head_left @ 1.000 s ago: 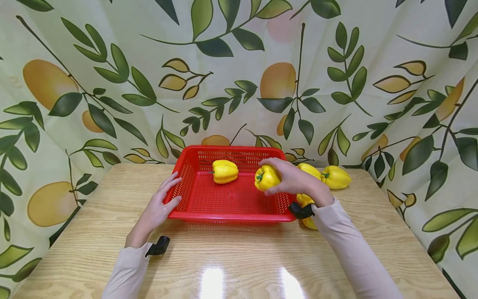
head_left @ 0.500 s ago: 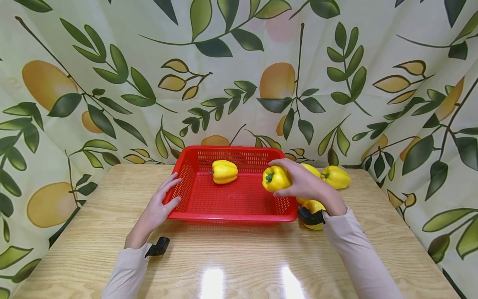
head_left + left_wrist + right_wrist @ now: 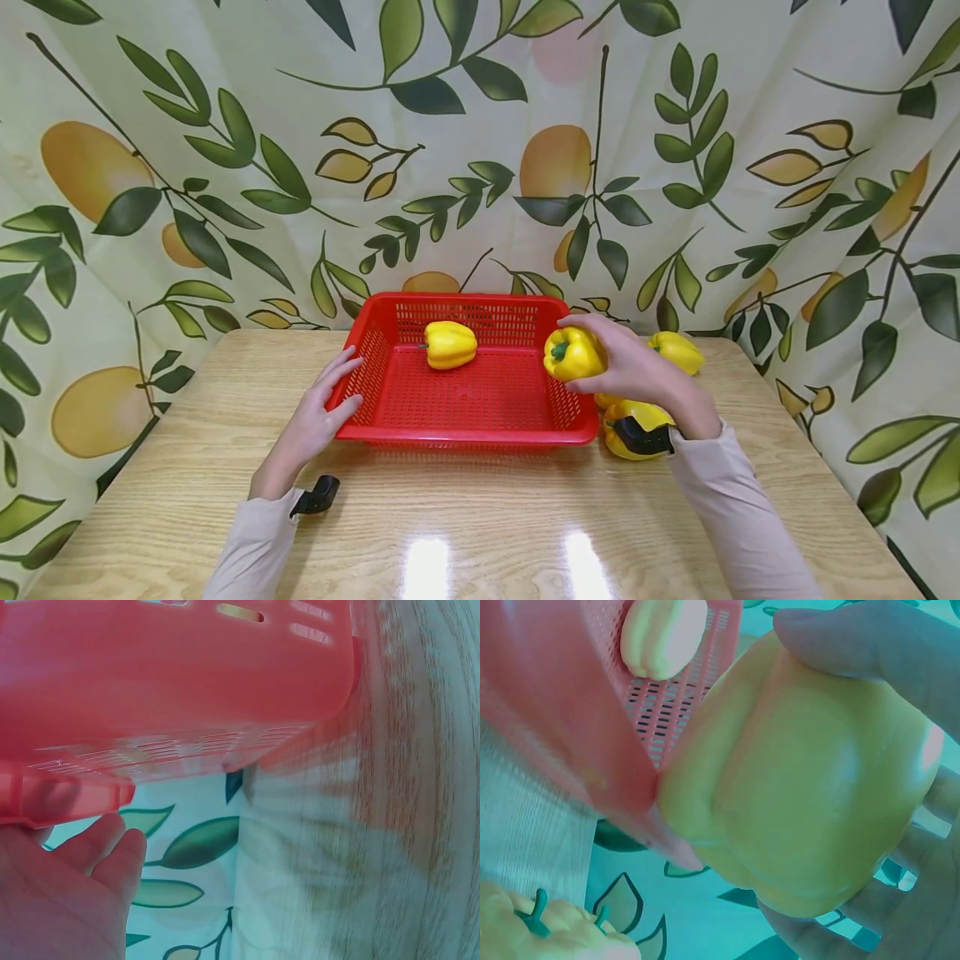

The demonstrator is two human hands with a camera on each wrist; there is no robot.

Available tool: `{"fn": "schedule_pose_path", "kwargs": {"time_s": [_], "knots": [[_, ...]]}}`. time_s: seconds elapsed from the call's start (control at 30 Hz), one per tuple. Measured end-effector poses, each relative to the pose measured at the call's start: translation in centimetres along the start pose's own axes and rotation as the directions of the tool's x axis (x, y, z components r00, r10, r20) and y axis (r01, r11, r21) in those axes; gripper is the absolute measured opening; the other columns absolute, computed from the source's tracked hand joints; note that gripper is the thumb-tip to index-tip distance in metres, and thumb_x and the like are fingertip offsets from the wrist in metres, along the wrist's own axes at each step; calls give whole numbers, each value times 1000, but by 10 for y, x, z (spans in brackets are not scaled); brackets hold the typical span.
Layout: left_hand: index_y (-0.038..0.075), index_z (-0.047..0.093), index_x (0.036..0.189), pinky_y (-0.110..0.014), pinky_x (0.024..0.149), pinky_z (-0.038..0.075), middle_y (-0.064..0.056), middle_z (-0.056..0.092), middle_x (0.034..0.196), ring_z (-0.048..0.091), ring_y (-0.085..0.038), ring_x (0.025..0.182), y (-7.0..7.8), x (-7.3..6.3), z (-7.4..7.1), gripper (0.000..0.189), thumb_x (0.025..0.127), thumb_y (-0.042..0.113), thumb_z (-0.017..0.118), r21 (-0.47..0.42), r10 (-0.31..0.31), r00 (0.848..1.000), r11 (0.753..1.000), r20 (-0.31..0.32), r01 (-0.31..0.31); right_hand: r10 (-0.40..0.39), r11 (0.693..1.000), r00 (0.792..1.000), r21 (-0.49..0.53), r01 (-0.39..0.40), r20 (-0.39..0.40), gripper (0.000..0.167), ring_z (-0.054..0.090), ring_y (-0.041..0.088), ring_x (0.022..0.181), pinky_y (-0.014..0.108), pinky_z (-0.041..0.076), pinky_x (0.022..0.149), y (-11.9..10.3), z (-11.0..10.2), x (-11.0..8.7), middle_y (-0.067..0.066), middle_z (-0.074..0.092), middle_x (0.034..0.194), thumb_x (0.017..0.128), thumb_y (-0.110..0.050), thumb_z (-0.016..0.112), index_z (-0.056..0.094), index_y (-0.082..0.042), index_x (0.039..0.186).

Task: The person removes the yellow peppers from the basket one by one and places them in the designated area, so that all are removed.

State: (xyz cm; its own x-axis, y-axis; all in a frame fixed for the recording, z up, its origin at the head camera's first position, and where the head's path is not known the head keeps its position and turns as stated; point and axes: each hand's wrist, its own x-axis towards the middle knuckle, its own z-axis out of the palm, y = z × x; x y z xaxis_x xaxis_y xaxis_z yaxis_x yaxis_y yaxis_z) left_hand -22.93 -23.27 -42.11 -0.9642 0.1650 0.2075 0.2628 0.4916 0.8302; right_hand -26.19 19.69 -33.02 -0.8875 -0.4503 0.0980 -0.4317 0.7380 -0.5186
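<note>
A yellow bell pepper (image 3: 574, 353) with a green stem is gripped by my right hand (image 3: 633, 363), thumb on one side and fingers on the other. It is held over the right rim of the red perforated basket (image 3: 465, 437). In the right wrist view the held bell pepper (image 3: 817, 772) fills the middle. Another yellow bell pepper (image 3: 450, 345) lies inside the basket towards the back. My left hand (image 3: 311, 421) rests at the basket's left rim with fingers spread and fairly straight. The left wrist view shows those fingers (image 3: 112, 855) beside the rim.
More yellow bell peppers lie on the wooden table (image 3: 480, 508) right of the basket: one near the front (image 3: 630, 429), one further back (image 3: 677, 352), others partly hidden by my right hand. A leaf-patterned curtain (image 3: 450, 167) hangs behind and along the sides.
My right hand has moved to the right with the bell pepper, from above the basket's inside to over its right rim. My left hand and the basket have stayed put.
</note>
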Motion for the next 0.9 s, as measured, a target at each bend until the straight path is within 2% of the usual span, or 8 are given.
{"fn": "schedule_pose_path", "kwargs": {"time_s": [0.17, 0.37, 0.67, 0.83, 0.9], "knots": [[5, 42, 148, -57, 104, 45, -10, 22, 165, 24, -39, 148, 0, 0, 0, 54, 96, 8, 56, 1, 5, 1000, 1000, -2, -5, 13, 1000, 1000, 15, -13, -18, 80, 53, 29, 114, 43, 53, 86, 6, -2, -6, 7, 53, 138, 74, -20, 84, 43, -19, 144], [6, 42, 148, -57, 102, 47, -9, 22, 165, 25, -39, 148, 0, 0, 0, 55, 96, 8, 57, -1, 8, 1000, 1000, -3, -8, 51, 997, 998, 65, -49, -31, 85, 56, 31, 109, 41, 56, 85, 14, -5, -12, 13, 55, 132, 74, -15, 84, 38, -13, 145], [6, 42, 149, -56, 101, 49, -9, 21, 166, 25, -40, 147, 1, 0, -1, 55, 96, 8, 57, -4, 0, 1000, 1000, 1, 0, 54, 997, 997, 50, -52, -48, 83, 56, 30, 107, 43, 55, 86, 26, -8, -22, 13, 56, 130, 74, -16, 85, 40, -10, 143], [6, 43, 148, -38, 102, 48, -9, 22, 165, 25, -38, 148, 1, 0, -1, 54, 96, 8, 57, 16, 1, 1000, 1000, 0, -1, 50, 999, 997, 20, -48, -67, 84, 56, 31, 108, 46, 53, 89, 32, -9, -26, 15, 55, 132, 73, -16, 86, 41, -9, 143], [6, 43, 148, -35, 102, 46, -9, 23, 165, 25, -38, 148, 1, 0, -1, 54, 96, 8, 57, 23, 6, 1000, 1000, -3, -6, 44, 999, 996, 12, -43, -76, 83, 56, 32, 109, 47, 52, 89, 35, -10, -28, 16, 55, 132, 73, -14, 86, 41, -7, 143]]}}
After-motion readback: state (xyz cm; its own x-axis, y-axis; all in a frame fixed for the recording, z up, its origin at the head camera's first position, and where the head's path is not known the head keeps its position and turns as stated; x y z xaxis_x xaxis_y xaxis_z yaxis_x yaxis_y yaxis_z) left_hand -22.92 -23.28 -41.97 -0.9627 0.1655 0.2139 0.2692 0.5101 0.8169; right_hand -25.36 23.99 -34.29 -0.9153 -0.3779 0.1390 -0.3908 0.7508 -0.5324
